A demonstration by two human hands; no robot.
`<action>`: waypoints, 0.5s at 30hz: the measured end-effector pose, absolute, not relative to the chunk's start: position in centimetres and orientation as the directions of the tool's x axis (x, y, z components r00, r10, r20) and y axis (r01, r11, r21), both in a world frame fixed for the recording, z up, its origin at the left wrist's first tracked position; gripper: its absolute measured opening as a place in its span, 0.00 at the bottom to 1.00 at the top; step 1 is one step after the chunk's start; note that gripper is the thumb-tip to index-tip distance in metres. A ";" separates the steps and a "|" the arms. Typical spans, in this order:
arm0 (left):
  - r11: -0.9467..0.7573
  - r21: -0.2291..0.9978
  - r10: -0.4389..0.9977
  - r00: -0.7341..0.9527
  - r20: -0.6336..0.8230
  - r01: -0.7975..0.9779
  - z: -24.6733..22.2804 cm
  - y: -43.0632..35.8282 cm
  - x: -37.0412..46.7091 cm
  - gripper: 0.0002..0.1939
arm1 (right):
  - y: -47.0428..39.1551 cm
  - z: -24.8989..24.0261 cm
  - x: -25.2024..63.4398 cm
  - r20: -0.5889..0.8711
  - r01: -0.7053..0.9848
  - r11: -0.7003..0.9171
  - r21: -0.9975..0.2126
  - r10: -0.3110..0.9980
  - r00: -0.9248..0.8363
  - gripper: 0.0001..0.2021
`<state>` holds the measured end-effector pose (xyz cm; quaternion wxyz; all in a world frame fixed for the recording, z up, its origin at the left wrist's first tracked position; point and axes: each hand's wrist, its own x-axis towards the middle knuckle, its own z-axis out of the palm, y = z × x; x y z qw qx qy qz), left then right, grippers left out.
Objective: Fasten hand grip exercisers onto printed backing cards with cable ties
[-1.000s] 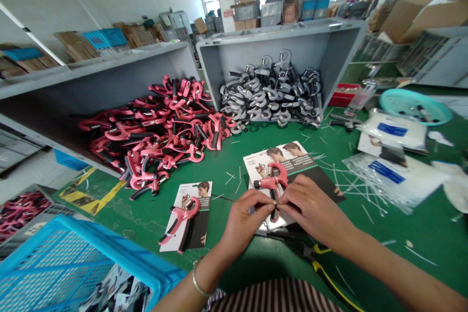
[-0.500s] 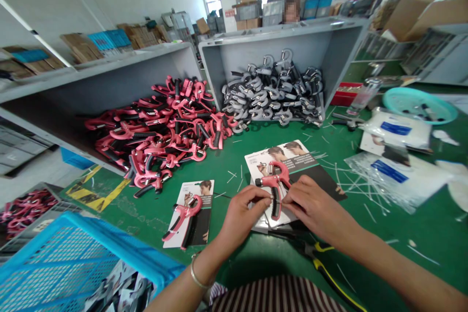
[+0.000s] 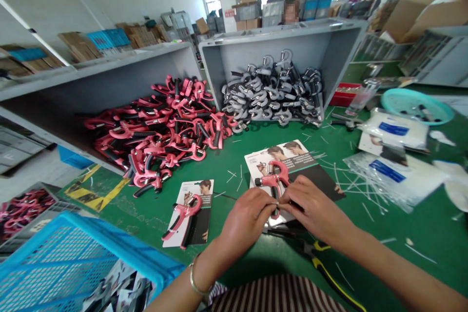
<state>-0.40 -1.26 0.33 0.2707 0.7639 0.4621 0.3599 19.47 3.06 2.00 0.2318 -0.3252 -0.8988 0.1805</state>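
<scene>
A pink and black hand grip strengthener lies on a printed backing card in front of me. Over its lower handle, my left hand and my right hand meet, both with fingers closed in a pinch. A sliver of a thin, pale cable tie shows between the fingertips; most of it is hidden by them. Left of my hands, a second pink hand grip strengthener rests on its own card. Pliers with yellow and black handles lie below my right hand.
Pink grips spill from a grey crate at left; grey grips fill another crate. A blue basket stands lower left. Plastic bags, loose white strips and a turquoise plate are at right. A person sits beyond.
My left hand has moved slightly to the right and its fingers now meet those of my right hand over the handle, covering more of it. The cards and grips stay in place.
</scene>
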 end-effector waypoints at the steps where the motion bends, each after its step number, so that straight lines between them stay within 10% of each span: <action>1: -0.434 0.731 0.896 0.338 0.289 0.526 0.7 -1.2 -0.4 0.10 | 3.0 2.1 19.5 0.290 0.508 0.707 -0.491 0.683 -0.670 0.06; 8: -0.566 0.346 0.816 0.450 0.363 0.748 2.4 -1.1 -0.6 0.12 | 2.7 2.4 18.9 0.273 0.528 0.698 -0.484 0.694 -0.666 0.05; 15: -0.468 0.633 0.874 0.215 0.436 0.617 0.6 -1.8 -0.5 0.08 | 3.4 2.1 19.0 0.330 0.488 0.653 -0.579 0.735 -0.592 0.04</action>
